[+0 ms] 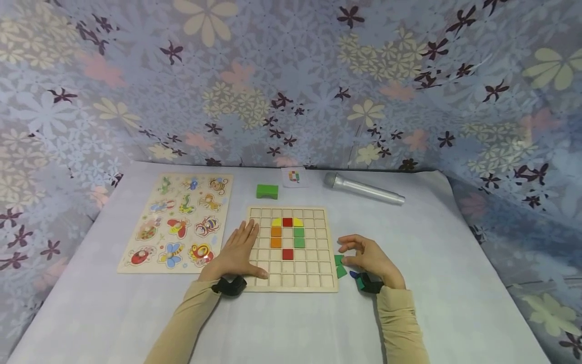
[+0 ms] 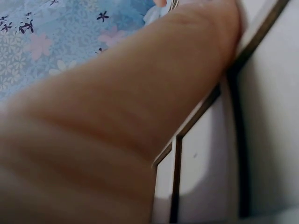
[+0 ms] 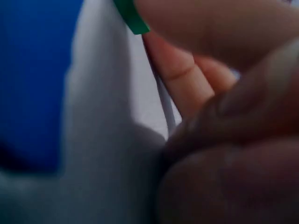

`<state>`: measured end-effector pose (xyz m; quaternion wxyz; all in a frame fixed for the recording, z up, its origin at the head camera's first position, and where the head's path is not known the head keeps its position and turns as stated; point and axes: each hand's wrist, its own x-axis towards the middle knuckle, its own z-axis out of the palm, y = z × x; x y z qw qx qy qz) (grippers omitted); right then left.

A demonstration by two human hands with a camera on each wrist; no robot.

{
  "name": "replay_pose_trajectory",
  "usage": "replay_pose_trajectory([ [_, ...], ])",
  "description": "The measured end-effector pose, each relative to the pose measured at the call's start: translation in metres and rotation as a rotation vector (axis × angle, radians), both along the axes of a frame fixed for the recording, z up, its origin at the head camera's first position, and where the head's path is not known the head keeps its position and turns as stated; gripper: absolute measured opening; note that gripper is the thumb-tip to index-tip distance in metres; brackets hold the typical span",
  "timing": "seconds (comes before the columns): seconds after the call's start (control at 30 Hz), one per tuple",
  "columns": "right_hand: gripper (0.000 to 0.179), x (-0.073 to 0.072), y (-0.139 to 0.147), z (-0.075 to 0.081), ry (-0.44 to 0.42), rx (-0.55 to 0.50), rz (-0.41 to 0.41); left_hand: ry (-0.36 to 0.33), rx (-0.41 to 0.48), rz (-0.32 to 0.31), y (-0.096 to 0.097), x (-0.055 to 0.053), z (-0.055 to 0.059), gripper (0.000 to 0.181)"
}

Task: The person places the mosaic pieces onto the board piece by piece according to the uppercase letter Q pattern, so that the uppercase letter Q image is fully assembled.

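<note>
My left hand [image 1: 235, 253] lies spread over the left side of a wooden grid board [image 1: 313, 283]; its straight fingers touch the frame and cells. In the left wrist view the thumb [image 2: 140, 79] presses along the grid. Set in the board are yellow quarter-round tiles [image 1: 298, 222], red squares [image 1: 287, 254], orange squares [image 1: 276, 242] and green squares [image 1: 299, 242]. Just off the board's right edge, my right hand [image 1: 368, 258] hovers low with loosely bent fingers, thumb beside a green tile [image 1: 339, 259]. A green piece [image 3: 133, 18] shows against a digit in the right wrist view.
Another green tile [image 1: 341, 272] and a blue piece [image 1: 353, 274] lie near the right wrist. Behind the board are a green block [image 1: 267, 191], a small picture card [image 1: 294, 177] and a silver microphone [image 1: 364, 189]. An insect puzzle board [image 1: 179, 222] lies left.
</note>
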<state>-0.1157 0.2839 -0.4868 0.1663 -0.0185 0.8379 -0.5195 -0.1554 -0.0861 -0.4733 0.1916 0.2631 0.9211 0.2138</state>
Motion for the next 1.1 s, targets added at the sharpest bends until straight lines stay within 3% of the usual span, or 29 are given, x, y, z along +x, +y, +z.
replay_pose_trajectory([
  [0.17,0.051,-0.002,-0.007,0.000,0.037,0.041,0.032,-0.003,-0.017,0.017,-0.001,0.002,-0.002,0.128],
  [0.4,0.039,-0.006,-0.020,0.001,0.118,0.124,-0.070,-0.006,-0.012,0.029,-0.003,0.003,-0.002,0.128],
  [0.63,0.033,-0.007,-0.027,0.003,0.126,0.168,-0.095,-0.011,-0.005,0.029,-0.003,0.003,0.000,0.128],
  [0.83,0.018,-0.007,-0.026,0.002,0.128,0.207,-0.104,-0.010,-0.009,0.023,-0.001,0.002,-0.001,0.128],
  [1.1,0.024,-0.007,-0.028,0.004,0.069,0.013,-0.207,-0.001,-0.006,0.008,0.002,0.001,0.000,0.127],
])
